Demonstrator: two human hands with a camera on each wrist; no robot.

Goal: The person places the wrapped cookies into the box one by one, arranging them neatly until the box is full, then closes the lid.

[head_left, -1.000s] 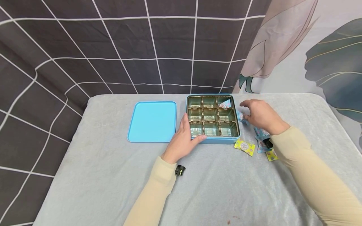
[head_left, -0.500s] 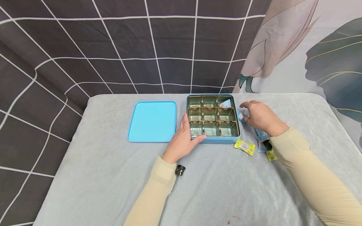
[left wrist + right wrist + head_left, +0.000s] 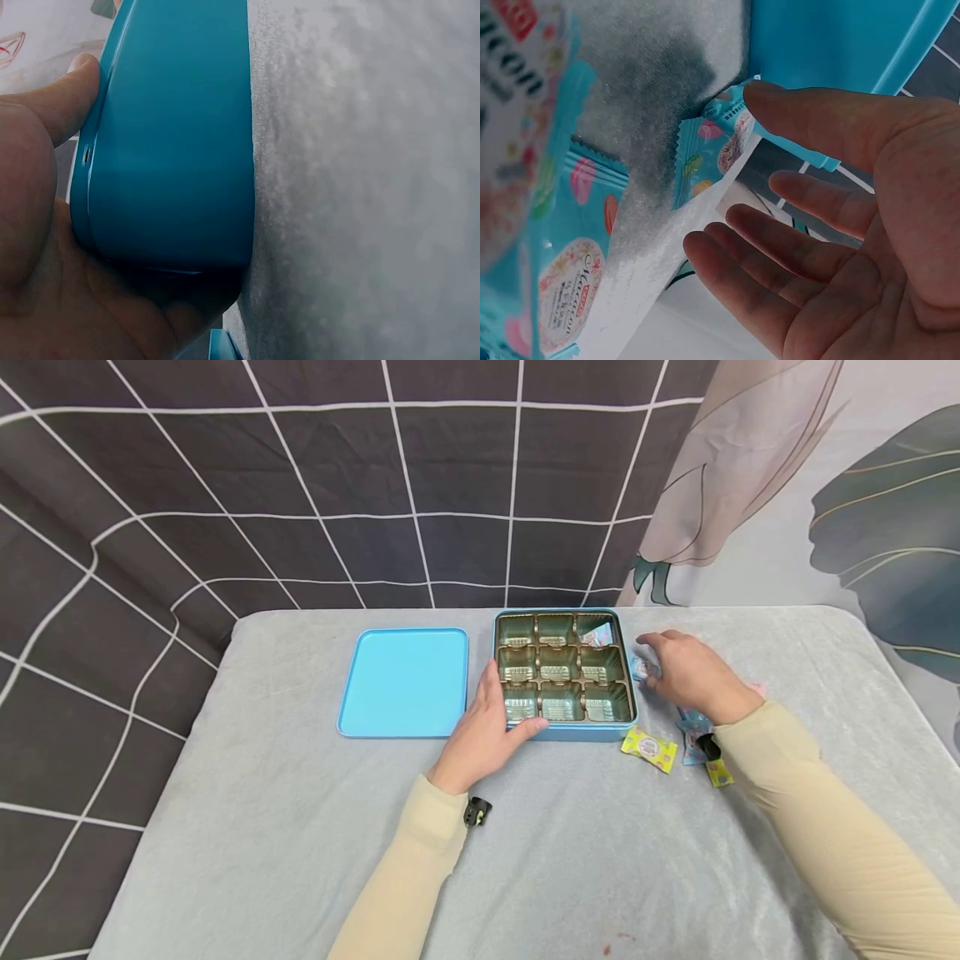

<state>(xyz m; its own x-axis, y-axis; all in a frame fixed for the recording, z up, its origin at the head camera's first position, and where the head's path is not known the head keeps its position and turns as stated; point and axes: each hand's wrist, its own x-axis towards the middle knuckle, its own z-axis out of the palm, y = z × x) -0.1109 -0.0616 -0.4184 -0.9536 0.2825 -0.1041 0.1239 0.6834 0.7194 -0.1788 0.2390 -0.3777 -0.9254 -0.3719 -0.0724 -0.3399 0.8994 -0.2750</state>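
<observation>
A blue tin box (image 3: pixel 585 734) with a gold tray of compartments stands uncovered on the grey cloth. One light-blue wrapped sweet (image 3: pixel 597 636) lies in its back right compartment. My left hand (image 3: pixel 480 739) rests against the tin's front left corner, fingers straight along the left side and thumb on the front rim. To the right of the tin, my right hand (image 3: pixel 693 672) hovers with loosely bent, spread fingers. Its thumb tip is at a blue macaron packet (image 3: pixel 711 146) beside the tin wall; whether it touches is unclear. Nothing lies between thumb and fingers.
The tin's light-blue lid (image 3: pixel 405 683) lies flat to the left. Near the tin's front right corner is a yellow packet (image 3: pixel 649 750). More blue packets (image 3: pixel 695 743) and another yellow packet (image 3: pixel 719 773) lie partly under the right wrist. A dark checked curtain (image 3: pixel 337 485) hangs behind.
The right hand and forearm have shifted very slightly, showing more of a pink item beyond the wrist. The left hand, tin and lid have stayed put.
</observation>
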